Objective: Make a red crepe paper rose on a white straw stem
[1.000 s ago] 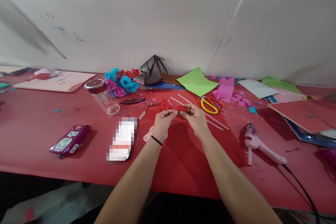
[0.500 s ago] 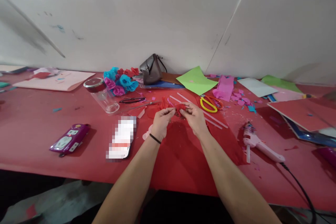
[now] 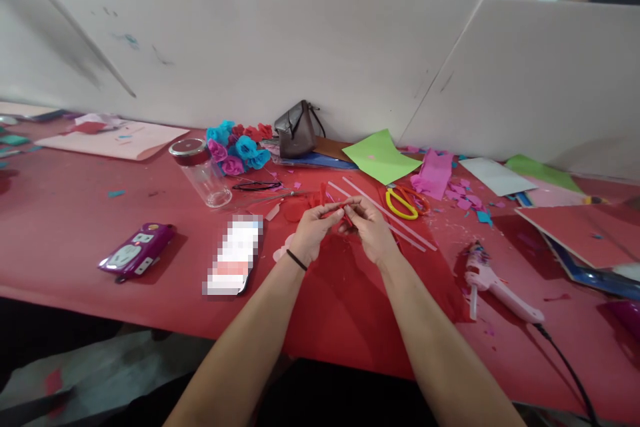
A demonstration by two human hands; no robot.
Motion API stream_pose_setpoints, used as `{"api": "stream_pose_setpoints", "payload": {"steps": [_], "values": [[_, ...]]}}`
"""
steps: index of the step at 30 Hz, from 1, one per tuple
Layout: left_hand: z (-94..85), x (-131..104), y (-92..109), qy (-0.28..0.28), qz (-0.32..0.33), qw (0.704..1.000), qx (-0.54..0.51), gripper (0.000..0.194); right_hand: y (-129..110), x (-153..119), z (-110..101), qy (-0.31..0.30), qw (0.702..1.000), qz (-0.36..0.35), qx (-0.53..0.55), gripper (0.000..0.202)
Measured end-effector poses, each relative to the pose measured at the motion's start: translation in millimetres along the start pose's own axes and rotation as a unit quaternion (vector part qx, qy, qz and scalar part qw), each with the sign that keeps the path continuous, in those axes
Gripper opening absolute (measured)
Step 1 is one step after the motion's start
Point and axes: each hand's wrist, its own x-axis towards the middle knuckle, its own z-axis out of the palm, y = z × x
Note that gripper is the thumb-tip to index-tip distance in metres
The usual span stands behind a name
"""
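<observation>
My left hand [image 3: 316,227] and my right hand [image 3: 369,223] meet over the red table, fingertips touching. Both pinch a small piece of red crepe paper [image 3: 345,208], mostly hidden by the fingers. Red paper [image 3: 295,209] lies just behind my left hand. Beyond my right hand are clear glue sticks [image 3: 363,195] and yellow-handled scissors [image 3: 401,204], with an orange-handled pair beside them. A large red sheet [image 3: 425,280] spreads beneath my hands.
A phone [image 3: 234,255], purple power strip [image 3: 137,251] and glass jar [image 3: 203,173] stand left. Crepe flowers [image 3: 240,150] and a dark bag [image 3: 296,130] are behind. A pink glue gun [image 3: 503,288] with a black cord lies right, near green paper [image 3: 383,155] and pink scraps.
My fingers have closed further over the red paper, so less of it shows. The camera view has shifted slightly, moving the table items a little to the right.
</observation>
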Motion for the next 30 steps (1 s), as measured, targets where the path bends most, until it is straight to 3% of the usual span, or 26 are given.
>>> {"api": "stream_pose_setpoints", "payload": {"steps": [4,8,21,26,30], "values": [[-0.6,0,1,0.019,0.011,1.0,0.002,0.031,4,2,-1,0.007,1.0,-0.02,-0.006,0.027],[-1.6,0,3,0.024,0.009,1.0,0.002,0.033,6,5,-5,0.059,0.995,-0.068,-0.04,0.021],[-0.2,0,3,0.027,-0.003,0.999,0.022,0.021,8,7,-8,0.062,0.996,-0.049,-0.03,0.025],[-1.5,2,2,0.062,0.006,0.998,0.025,0.016,8,7,-8,0.118,0.991,-0.058,0.002,0.024],[-3.9,4,1,0.093,0.009,0.995,0.033,0.013,9,11,-13,0.211,0.973,-0.082,0.044,0.027]]}}
